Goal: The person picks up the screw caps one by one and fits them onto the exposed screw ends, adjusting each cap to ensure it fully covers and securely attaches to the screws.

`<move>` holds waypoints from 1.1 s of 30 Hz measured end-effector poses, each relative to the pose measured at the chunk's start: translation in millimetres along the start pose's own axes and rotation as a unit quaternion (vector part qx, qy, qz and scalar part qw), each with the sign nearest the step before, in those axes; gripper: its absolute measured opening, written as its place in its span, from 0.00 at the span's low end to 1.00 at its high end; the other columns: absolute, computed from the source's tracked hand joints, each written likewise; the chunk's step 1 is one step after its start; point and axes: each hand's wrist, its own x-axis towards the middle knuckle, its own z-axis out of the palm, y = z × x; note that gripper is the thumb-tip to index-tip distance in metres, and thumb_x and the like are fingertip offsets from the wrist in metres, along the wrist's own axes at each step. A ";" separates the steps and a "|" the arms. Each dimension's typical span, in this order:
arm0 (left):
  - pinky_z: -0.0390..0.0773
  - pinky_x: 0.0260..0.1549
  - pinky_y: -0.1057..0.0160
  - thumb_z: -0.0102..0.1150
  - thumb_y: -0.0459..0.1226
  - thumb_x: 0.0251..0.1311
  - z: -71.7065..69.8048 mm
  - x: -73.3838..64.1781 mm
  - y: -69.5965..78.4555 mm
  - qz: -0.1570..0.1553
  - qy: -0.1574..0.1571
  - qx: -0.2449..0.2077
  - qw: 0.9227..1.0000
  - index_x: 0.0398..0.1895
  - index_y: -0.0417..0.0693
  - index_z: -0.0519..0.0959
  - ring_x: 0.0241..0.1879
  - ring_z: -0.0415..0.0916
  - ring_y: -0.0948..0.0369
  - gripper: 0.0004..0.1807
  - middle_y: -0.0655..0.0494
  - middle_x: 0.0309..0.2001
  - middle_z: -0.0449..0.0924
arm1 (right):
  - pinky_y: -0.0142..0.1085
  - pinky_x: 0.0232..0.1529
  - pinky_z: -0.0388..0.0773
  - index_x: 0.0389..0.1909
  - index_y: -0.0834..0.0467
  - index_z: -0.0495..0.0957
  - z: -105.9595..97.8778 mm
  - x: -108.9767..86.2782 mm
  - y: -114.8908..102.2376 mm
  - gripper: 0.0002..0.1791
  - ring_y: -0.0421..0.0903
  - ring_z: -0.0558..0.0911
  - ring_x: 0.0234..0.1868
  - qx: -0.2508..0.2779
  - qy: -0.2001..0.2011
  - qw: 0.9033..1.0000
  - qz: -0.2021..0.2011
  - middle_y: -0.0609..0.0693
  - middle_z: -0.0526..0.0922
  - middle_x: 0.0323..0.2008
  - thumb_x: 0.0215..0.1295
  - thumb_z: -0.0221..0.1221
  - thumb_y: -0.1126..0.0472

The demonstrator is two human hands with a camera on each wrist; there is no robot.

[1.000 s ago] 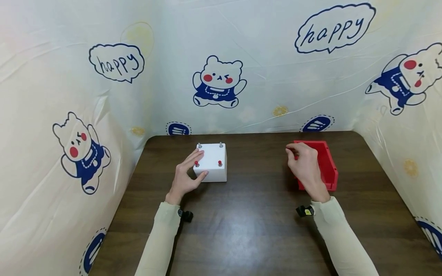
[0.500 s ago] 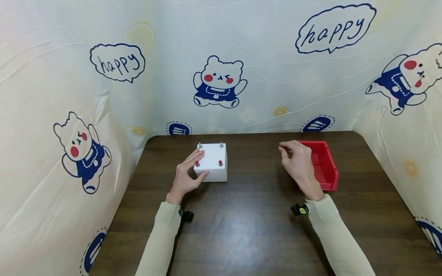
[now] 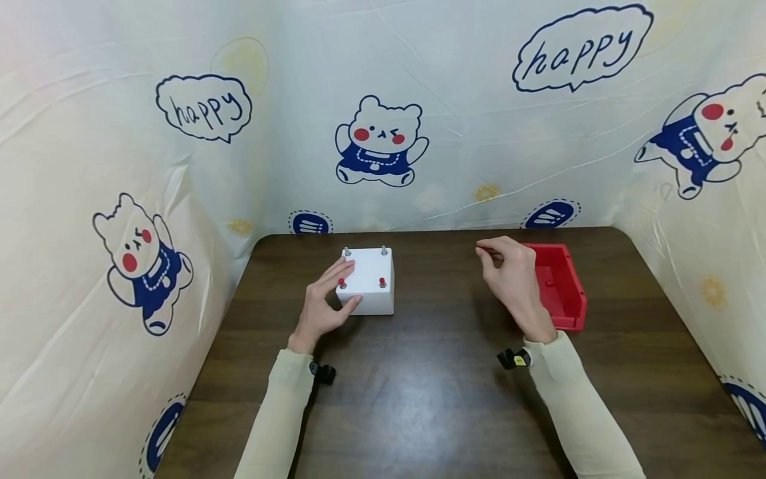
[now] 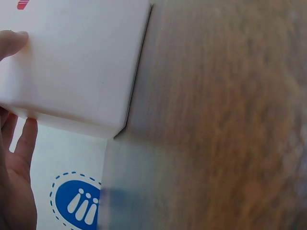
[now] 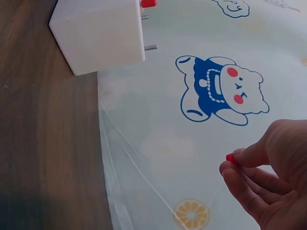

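It looks like the step is bringing a little red cap (image 5: 230,157), pinched tight in the right hand's (image 3: 511,276) fingers, to the white box (image 3: 371,305) on the table (image 3: 419,386), and next it may need lining up with a bare grey peg (image 3: 383,251). The left hand's (image 3: 320,309) fingers spread wide to hold the box's near left corner. Since a second ago, the right hand has moved from the red tray (image 3: 580,313) toward the box.
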 end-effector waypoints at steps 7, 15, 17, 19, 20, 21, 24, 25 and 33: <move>0.67 0.78 0.51 0.80 0.34 0.56 -1.2 0.0 -4.0 -0.001 -0.010 0.002 1.000 0.70 0.48 0.81 0.79 0.67 0.50 0.35 0.51 0.71 0.80 | 0.54 0.47 0.90 0.50 0.63 0.90 0.7 4.8 -5.9 0.12 0.57 0.92 0.41 0.005 -0.001 1.000 -0.009 0.61 0.91 0.46 0.67 0.70 0.68; 0.67 0.78 0.49 0.79 0.34 0.57 -1.2 0.6 -4.6 0.007 -0.009 0.006 1.000 0.70 0.46 0.81 0.79 0.67 0.48 0.35 0.50 0.71 0.80 | 0.54 0.47 0.90 0.50 0.64 0.90 5.8 8.4 -9.1 0.11 0.57 0.92 0.41 0.006 -0.006 1.000 -0.013 0.62 0.91 0.46 0.67 0.70 0.69; 0.66 0.78 0.49 0.79 0.35 0.57 -1.6 0.3 -4.0 0.005 -0.010 0.005 1.000 0.70 0.46 0.81 0.79 0.67 0.48 0.35 0.50 0.71 0.80 | 0.53 0.47 0.90 0.49 0.64 0.90 7.5 9.1 -9.4 0.11 0.57 0.92 0.40 0.008 -0.006 1.000 -0.015 0.62 0.91 0.45 0.67 0.70 0.69; 0.66 0.78 0.50 0.79 0.35 0.57 -1.9 0.2 -3.2 0.004 -0.011 0.002 1.000 0.71 0.47 0.80 0.79 0.66 0.48 0.35 0.50 0.71 0.80 | 0.54 0.47 0.90 0.49 0.64 0.90 9.4 9.5 -9.2 0.11 0.57 0.92 0.40 0.010 -0.006 1.000 -0.017 0.62 0.91 0.45 0.67 0.70 0.70; 0.66 0.78 0.50 0.79 0.35 0.57 -2.0 0.2 -3.1 0.004 -0.012 0.001 1.000 0.71 0.47 0.80 0.79 0.66 0.48 0.35 0.50 0.71 0.80 | 0.54 0.47 0.90 0.49 0.64 0.90 10.2 9.9 -9.5 0.11 0.57 0.92 0.40 0.011 -0.005 1.000 -0.019 0.62 0.91 0.45 0.67 0.70 0.70; 0.66 0.79 0.51 0.78 0.35 0.57 -2.0 0.2 -3.6 0.004 -0.013 -0.002 1.000 0.71 0.47 0.80 0.79 0.66 0.49 0.35 0.50 0.72 0.79 | 0.53 0.47 0.90 0.49 0.64 0.90 10.7 10.2 -10.2 0.11 0.56 0.92 0.40 0.013 -0.004 1.000 -0.022 0.62 0.91 0.45 0.67 0.70 0.69; 0.64 0.79 0.47 0.75 0.30 0.57 -1.9 -0.2 -6.0 0.001 -0.017 -0.009 1.000 0.70 0.41 0.80 0.79 0.65 0.45 0.34 0.44 0.72 0.78 | 0.52 0.47 0.90 0.49 0.63 0.90 12.0 10.5 -12.0 0.11 0.56 0.92 0.40 0.016 -0.004 1.000 -0.026 0.61 0.91 0.45 0.67 0.70 0.69; 0.64 0.79 0.46 0.74 0.28 0.56 -1.8 -0.3 -6.7 0.001 -0.018 -0.010 1.000 0.70 0.40 0.80 0.79 0.65 0.44 0.34 0.43 0.72 0.78 | 0.52 0.47 0.90 0.49 0.63 0.90 12.1 10.7 -12.9 0.11 0.56 0.92 0.40 0.017 -0.003 0.999 -0.028 0.61 0.91 0.45 0.67 0.71 0.69; 0.61 0.81 0.58 0.53 0.20 0.56 -3.7 0.0 -4.1 -0.006 -0.022 -0.011 1.000 0.71 0.46 0.80 0.80 0.65 0.48 0.36 0.49 0.72 0.78 | 0.50 0.46 0.90 0.48 0.63 0.91 14.1 11.2 -17.5 0.11 0.54 0.92 0.39 0.027 0.003 0.999 -0.045 0.60 0.92 0.45 0.66 0.71 0.70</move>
